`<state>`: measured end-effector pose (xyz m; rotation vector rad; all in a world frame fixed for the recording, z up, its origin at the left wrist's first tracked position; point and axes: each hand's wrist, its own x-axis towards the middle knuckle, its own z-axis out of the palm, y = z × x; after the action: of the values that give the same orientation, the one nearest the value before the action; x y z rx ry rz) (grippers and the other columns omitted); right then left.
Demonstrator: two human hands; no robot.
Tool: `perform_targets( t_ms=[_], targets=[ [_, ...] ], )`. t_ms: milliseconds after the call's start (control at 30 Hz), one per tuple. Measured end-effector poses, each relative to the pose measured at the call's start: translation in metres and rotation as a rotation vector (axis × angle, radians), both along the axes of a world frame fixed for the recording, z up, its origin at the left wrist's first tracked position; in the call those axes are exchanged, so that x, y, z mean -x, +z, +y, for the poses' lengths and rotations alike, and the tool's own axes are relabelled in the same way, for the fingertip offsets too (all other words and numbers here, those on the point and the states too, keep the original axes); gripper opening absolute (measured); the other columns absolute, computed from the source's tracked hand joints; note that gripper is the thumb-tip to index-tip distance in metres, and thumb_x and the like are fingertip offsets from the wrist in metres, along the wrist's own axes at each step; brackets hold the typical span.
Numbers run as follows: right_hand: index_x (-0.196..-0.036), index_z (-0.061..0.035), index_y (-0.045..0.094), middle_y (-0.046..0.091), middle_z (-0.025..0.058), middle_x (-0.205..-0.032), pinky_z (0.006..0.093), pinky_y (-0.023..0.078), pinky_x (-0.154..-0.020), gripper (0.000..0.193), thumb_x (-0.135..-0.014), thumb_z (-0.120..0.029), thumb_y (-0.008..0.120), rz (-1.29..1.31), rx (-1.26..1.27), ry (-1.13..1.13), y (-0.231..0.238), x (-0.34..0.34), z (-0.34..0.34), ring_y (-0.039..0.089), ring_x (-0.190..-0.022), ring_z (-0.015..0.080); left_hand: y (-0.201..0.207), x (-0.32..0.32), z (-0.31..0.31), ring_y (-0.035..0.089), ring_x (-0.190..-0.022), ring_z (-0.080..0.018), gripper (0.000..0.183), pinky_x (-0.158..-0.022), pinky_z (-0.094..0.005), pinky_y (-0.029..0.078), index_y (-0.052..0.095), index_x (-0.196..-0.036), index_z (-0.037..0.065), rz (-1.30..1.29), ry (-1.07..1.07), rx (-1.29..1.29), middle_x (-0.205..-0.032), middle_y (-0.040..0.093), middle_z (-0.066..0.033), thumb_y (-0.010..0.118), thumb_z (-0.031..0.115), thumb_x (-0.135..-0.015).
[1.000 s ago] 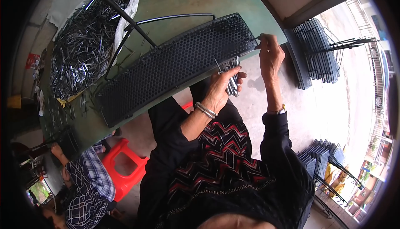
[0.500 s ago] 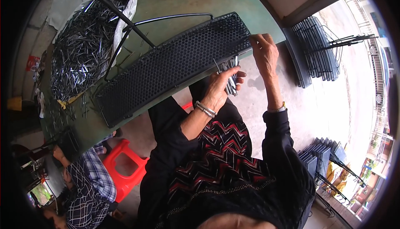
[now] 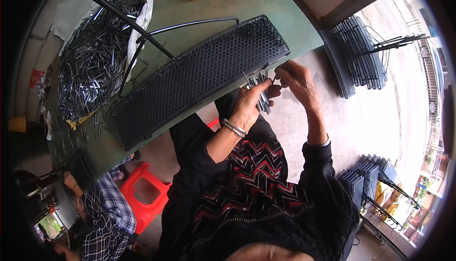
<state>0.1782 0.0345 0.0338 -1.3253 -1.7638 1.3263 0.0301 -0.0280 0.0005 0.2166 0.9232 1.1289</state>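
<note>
A bundle of thin shiny metal strips lies in my left hand, whose fingers are wrapped round it just below the table edge. Right beside the bundle, my right hand pinches what looks like one strip at its fingertips. Above both hands a long black mesh panel, full of small holes, rests slanted on the green table along its near edge. A bent black wire frame rises behind the panel. Neither hand is on the panel.
A white sack at the left holds a big heap of metal strips. Loose strips are scattered on the green table. Stacked black panels stand at the right, with more lower down. A red stool and another person are at lower left.
My right hand has come away from the panel's right end, moving down and left to the bundle in my left hand. The left hand has hardly moved.
</note>
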Motion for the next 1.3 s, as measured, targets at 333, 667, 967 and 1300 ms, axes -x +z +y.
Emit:
perform_targets(
  t_ms=[333, 667, 967, 1300],
  targets=[
    [-0.092, -0.0020, 0.059, 0.066, 0.0077, -0.078, 0.0257, 0.049, -0.055, 0.008, -0.091, -0.009, 0.055, -0.129, -0.659, -0.491, -0.025, 0.004, 0.044, 0.063, -0.060, 0.0135, 0.000, -0.002, 0.000, 0.062, -0.073, -0.0158, 0.019, -0.058, -0.0290, 0.049, 0.062, -0.098, 0.005, -0.058, -0.004, 0.024, -0.085, 0.066, -0.0111, 0.066, 0.019, -0.085],
    [-0.091, -0.0046, 0.063, 0.066, 0.0103, -0.078, 0.0279, 0.048, -0.057, 0.008, -0.088, -0.009, 0.058, -0.171, -0.626, -0.467, -0.039, 0.004, 0.043, 0.063, -0.060, 0.0145, 0.002, -0.002, 0.000, 0.054, -0.064, -0.0112, 0.016, -0.052, -0.0250, 0.046, 0.059, -0.094, 0.006, -0.083, 0.007, -0.013, -0.080, 0.063, -0.0100, 0.066, 0.017, -0.086],
    [-0.089, -0.0098, 0.066, 0.062, 0.0091, -0.075, 0.0321, 0.047, -0.057, 0.006, -0.084, -0.011, 0.063, -0.350, -0.700, -0.324, -0.029, 0.001, 0.049, 0.062, -0.063, 0.0229, 0.000, -0.003, 0.001, 0.056, -0.062, -0.0120, 0.015, -0.049, -0.0243, 0.046, 0.060, -0.094, 0.006, -0.086, 0.043, 0.006, -0.078, 0.064, -0.0103, 0.066, 0.016, -0.085],
    [-0.091, -0.0105, 0.067, 0.063, 0.0084, -0.079, 0.0316, 0.048, -0.058, 0.010, -0.085, -0.012, 0.060, -0.416, -0.593, -0.190, -0.022, -0.008, 0.057, 0.063, -0.064, 0.0233, -0.001, -0.002, -0.002, 0.057, -0.061, -0.0121, 0.015, -0.046, -0.0239, 0.046, 0.061, -0.093, 0.005, -0.074, 0.072, -0.001, -0.078, 0.065, -0.0120, 0.067, 0.014, -0.084]
  ],
)
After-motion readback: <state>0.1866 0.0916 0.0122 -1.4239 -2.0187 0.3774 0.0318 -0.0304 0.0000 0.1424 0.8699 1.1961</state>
